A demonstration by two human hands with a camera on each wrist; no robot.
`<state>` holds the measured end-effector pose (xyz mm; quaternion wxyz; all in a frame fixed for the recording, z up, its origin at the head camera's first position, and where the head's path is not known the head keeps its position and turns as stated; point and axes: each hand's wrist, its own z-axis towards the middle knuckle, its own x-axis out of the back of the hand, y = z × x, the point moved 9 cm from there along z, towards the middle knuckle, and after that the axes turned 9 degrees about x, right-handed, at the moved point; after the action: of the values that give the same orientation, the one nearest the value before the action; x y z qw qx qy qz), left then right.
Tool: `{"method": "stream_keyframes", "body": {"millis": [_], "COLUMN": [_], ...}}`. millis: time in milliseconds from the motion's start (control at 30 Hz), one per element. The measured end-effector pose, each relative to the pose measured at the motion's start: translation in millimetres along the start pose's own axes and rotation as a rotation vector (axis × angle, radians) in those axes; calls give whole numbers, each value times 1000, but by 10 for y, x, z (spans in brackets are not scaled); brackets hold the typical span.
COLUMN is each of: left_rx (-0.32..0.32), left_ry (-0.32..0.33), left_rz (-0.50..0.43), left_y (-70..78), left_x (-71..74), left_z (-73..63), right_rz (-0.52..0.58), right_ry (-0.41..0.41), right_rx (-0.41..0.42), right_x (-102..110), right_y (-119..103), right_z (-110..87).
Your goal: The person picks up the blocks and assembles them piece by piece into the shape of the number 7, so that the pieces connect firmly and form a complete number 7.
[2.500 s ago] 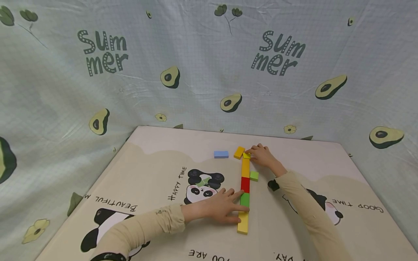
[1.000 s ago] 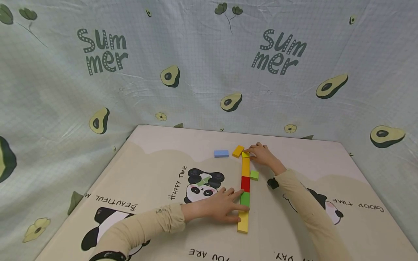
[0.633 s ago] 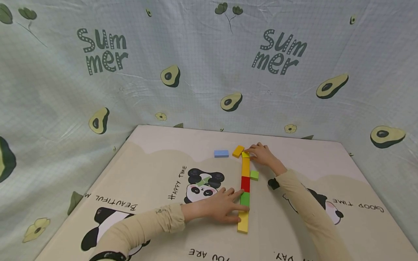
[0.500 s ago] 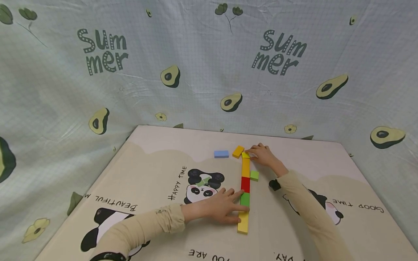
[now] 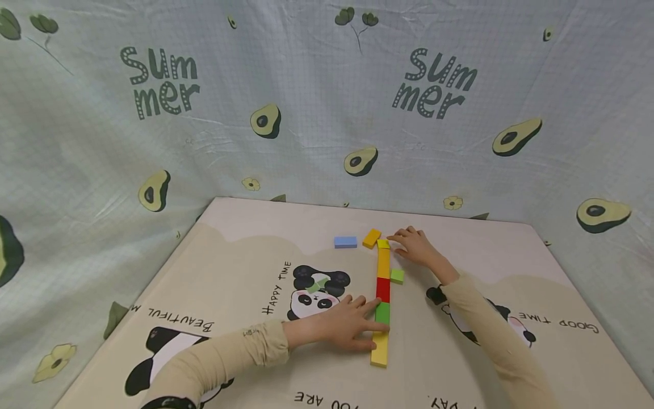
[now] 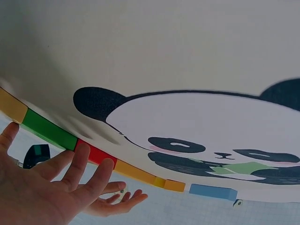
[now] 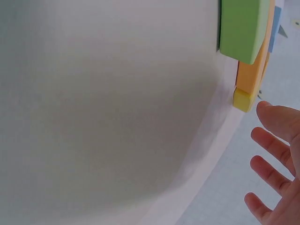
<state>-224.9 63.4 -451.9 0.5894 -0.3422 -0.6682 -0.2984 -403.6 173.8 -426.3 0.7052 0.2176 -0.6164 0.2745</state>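
Observation:
A straight row of toy blocks runs away from me: a light yellow block (image 5: pixel 380 352), a green block (image 5: pixel 382 313), a red block (image 5: pixel 383 289), an orange block (image 5: pixel 383 263) and a small yellow block (image 5: pixel 383 243) at the far end. My left hand (image 5: pixel 348 324) rests along the row's left side with fingers spread, fingertips touching the near blocks. Just right of the far end is my right hand (image 5: pixel 415 246), fingers loosely extended and apart from the small yellow block, as the right wrist view also shows.
A light green block (image 5: pixel 397 276) lies against the row's right side. Left of the far end are a tilted orange block (image 5: pixel 372 238) and a blue block (image 5: pixel 346 242). The table (image 5: pixel 245 244) has printed pandas; a patterned cloth hangs behind it.
My right hand has drawn slightly right, off the small yellow block at the row's far end. Earlier, that block was shifted slightly into line. My left hand has stayed in place.

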Motion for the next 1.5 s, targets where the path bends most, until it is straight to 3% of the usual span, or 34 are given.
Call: {"method": "stream_keyframes", "body": {"millis": [767, 1100, 1500], "left_rx": [-11, -2, -5], "left_ry": [8, 5, -11], "left_rz": [0, -12, -29], "left_y": [-1, -9, -2], "left_x": [-4, 0, -4], "left_z": [0, -2, -6], "right_rz": [-4, -11, -33], "right_ry": [48, 67, 22], "right_rx": [12, 35, 41], "right_x": [96, 107, 58], "right_y": [-115, -211, -271], "right_z": [-106, -30, 131]}}
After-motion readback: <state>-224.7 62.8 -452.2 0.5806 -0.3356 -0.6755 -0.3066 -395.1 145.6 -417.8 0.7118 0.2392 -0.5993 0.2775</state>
